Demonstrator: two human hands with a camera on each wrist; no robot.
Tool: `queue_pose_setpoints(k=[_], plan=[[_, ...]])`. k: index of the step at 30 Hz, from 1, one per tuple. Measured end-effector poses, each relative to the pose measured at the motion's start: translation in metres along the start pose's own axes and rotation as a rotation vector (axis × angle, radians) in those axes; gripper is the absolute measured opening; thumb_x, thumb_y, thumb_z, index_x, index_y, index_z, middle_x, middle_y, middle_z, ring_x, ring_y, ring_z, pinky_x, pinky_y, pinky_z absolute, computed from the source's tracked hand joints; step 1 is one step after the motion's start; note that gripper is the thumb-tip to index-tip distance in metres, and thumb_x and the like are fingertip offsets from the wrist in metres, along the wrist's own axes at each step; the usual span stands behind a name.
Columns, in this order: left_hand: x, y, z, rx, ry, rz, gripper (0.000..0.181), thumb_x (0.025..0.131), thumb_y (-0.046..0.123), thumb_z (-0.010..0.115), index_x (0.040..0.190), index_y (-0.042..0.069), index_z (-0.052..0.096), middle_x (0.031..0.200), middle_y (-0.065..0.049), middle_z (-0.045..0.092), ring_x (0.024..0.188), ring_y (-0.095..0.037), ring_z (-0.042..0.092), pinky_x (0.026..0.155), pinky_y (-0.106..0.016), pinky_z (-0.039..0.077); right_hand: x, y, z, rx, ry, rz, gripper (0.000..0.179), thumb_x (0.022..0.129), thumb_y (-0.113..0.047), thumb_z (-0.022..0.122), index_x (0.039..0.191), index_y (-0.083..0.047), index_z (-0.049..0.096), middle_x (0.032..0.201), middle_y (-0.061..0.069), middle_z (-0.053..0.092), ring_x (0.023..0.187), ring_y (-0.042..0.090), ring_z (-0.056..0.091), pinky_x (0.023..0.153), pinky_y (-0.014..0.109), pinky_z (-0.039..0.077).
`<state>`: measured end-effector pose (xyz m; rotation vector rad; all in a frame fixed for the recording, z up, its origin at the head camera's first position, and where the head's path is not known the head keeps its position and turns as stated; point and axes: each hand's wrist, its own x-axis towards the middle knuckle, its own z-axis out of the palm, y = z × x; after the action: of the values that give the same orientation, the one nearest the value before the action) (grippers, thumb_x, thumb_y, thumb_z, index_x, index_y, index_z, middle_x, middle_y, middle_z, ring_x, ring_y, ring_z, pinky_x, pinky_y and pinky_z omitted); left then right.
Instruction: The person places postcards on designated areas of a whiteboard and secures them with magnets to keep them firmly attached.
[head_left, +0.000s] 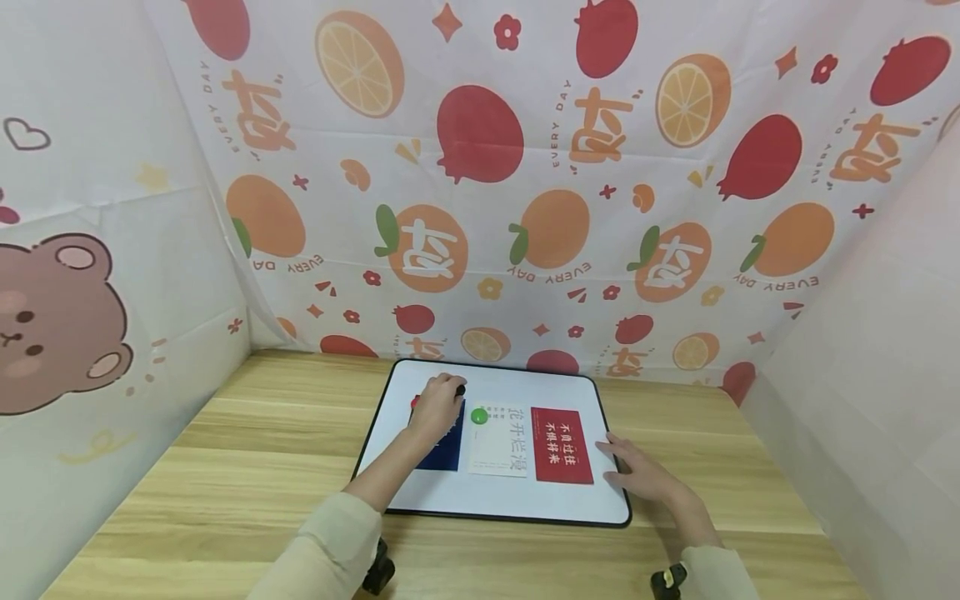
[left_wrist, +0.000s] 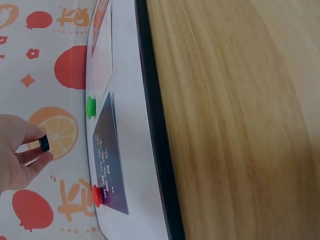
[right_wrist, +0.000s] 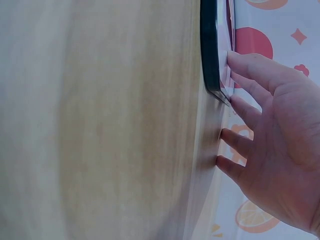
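Note:
My left hand (head_left: 437, 410) pinches a small black magnet (left_wrist: 44, 143) between thumb and fingers, above the whiteboard (head_left: 487, 497). Below that hand lies a dark blue card (head_left: 446, 454), partly hidden in the head view, with a red magnet (left_wrist: 97, 195) at its corner. A white card (head_left: 497, 450) in the middle carries a green magnet (head_left: 479, 416) near its upper left. To the right is a red card (head_left: 562, 446) with white writing; no magnet shows on it. The right hand (head_left: 637, 471) rests at the board's right edge, thumb and fingers spread.
The board lies on a wooden table (head_left: 225, 492), its black rim (head_left: 510, 521) all round it. Behind stands a fruit-patterned cloth (head_left: 480, 292), with pale cloth walls at left and right. Each forearm wears a black wrist device.

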<state>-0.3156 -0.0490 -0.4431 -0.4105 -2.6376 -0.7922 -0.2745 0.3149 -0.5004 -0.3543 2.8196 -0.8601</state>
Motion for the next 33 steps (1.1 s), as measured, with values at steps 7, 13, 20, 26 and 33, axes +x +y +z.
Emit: queue_pose_setpoints(k=[7, 13, 20, 26, 33], plan=[[0.003, 0.004, 0.002, 0.021, -0.011, -0.031, 0.025, 0.082, 0.000, 0.066, 0.106, -0.001, 0.065, 0.104, -0.018, 0.060, 0.094, -0.032, 0.057, 0.080, -0.037, 0.050, -0.002, -0.002, -0.001, -0.007, 0.003, -0.007, 0.053, 0.087, -0.023, 0.063, 0.136, -0.014, 0.046, 0.147, 0.014, 0.025, 0.133, 0.040, 0.013, 0.101, 0.061, 0.018], [0.002, 0.009, 0.004, 0.019, -0.027, -0.043, 0.025, 0.082, 0.000, 0.066, 0.107, -0.001, 0.064, 0.105, -0.018, 0.060, 0.095, -0.031, 0.057, 0.081, -0.037, 0.050, -0.001, -0.003, -0.001, -0.013, 0.008, -0.010, 0.052, 0.087, -0.021, 0.063, 0.136, -0.014, 0.047, 0.147, 0.015, 0.026, 0.133, 0.040, 0.014, 0.101, 0.060, 0.019], [0.001, 0.011, 0.009, -0.006, -0.043, -0.033, 0.025, 0.083, 0.000, 0.065, 0.109, -0.001, 0.063, 0.106, -0.018, 0.059, 0.097, -0.031, 0.056, 0.083, -0.037, 0.049, -0.001, -0.002, -0.001, -0.014, 0.005, -0.016, 0.052, 0.087, -0.019, 0.063, 0.136, -0.013, 0.046, 0.146, 0.016, 0.026, 0.133, 0.041, 0.014, 0.101, 0.060, 0.018], [0.001, 0.015, 0.011, -0.029, -0.048, -0.034, 0.026, 0.083, 0.000, 0.065, 0.109, -0.001, 0.063, 0.107, -0.019, 0.059, 0.098, -0.032, 0.056, 0.084, -0.037, 0.049, -0.002, -0.002, -0.001, -0.021, 0.006, -0.023, 0.052, 0.087, -0.019, 0.063, 0.136, -0.012, 0.046, 0.146, 0.016, 0.026, 0.133, 0.041, 0.014, 0.101, 0.061, 0.018], [0.002, 0.022, 0.014, -0.050, -0.054, -0.031, 0.028, 0.083, 0.001, 0.065, 0.111, -0.001, 0.062, 0.109, -0.019, 0.059, 0.100, -0.032, 0.056, 0.085, -0.038, 0.048, -0.002, -0.002, -0.001, -0.019, 0.010, -0.033, 0.052, 0.086, -0.020, 0.064, 0.135, -0.012, 0.047, 0.146, 0.016, 0.027, 0.132, 0.042, 0.015, 0.100, 0.061, 0.019]])
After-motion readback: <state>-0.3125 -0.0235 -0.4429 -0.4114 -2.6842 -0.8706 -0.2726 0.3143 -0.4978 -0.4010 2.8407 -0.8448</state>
